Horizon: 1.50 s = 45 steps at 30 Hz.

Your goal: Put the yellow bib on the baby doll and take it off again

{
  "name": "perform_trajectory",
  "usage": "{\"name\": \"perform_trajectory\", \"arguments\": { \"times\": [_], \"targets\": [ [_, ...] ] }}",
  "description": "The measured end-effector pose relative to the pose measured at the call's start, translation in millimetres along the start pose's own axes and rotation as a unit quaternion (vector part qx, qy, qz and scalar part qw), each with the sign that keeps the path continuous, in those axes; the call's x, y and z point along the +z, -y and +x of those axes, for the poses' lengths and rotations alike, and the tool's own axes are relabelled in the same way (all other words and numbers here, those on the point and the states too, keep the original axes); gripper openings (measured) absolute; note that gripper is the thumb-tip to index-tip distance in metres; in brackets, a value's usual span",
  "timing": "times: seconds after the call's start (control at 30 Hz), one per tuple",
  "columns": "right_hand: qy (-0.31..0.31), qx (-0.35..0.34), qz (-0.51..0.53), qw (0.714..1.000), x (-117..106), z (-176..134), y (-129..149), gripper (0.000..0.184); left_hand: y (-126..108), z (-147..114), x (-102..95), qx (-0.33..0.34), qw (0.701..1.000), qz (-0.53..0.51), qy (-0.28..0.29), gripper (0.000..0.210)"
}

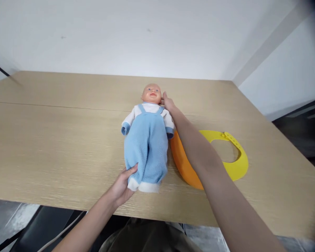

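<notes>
Head cam: wooden table [55,140] fills the view, doll [147,140] on its back at centre, head toward 12 o'clock. My left hand [123,187] at 6 o'clock grips the doll's leg cuff, fingers curled. My right hand [168,103] touches its head/shoulder at 1 o'clock; can't tell how far open. Yellow-orange bib [236,164] at 3 o'clock, partly hidden by my forearm.

Two bare forearms, no sleeves, left hand [121,189], right hand [168,103], no rings
</notes>
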State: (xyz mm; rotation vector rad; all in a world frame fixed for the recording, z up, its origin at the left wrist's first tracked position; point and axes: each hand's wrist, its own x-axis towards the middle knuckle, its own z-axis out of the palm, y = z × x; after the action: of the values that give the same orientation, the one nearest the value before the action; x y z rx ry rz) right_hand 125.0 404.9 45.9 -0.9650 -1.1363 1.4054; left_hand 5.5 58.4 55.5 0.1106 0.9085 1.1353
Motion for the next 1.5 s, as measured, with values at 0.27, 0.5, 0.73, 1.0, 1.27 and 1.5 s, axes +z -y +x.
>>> {"name": "perform_trajectory", "arguments": {
  "times": [0.27,0.5,0.73,1.0,1.27,1.5],
  "targets": [
    [-0.095,-0.080,-0.263,0.957,-33.8,-53.6,11.4,0.053,2.2,-0.8,-4.1,0.026,1.000,0.010,0.013,0.032],
    [-0.124,-0.241,-0.349,0.897,-34.8,-217.8,45.6,0.037,8.6,-12.1,-4.7,0.123,0.991,0.042,0.022,0.032],
    [-0.012,-0.253,-0.403,0.880,-18.9,-346.5,34.8,0.033,16.3,-30.4,-21.2,0.210,0.964,0.142,0.077,0.064],
    [0.082,-0.194,-0.493,0.844,-10.0,-366.5,4.6,0.066,9.5,-42.7,-53.1,0.387,0.763,0.517,0.031,0.061],
    [0.122,-0.221,-0.527,0.811,-14.9,-366.6,-6.9,0.042,24.0,-40.8,-55.4,0.482,0.570,0.655,-0.117,0.042],
    [0.107,-0.244,-0.521,0.811,-12.8,-376.2,-6.0,0.046,29.5,-42.1,-57.1,0.475,0.497,0.709,-0.158,0.044]
  ]
}}
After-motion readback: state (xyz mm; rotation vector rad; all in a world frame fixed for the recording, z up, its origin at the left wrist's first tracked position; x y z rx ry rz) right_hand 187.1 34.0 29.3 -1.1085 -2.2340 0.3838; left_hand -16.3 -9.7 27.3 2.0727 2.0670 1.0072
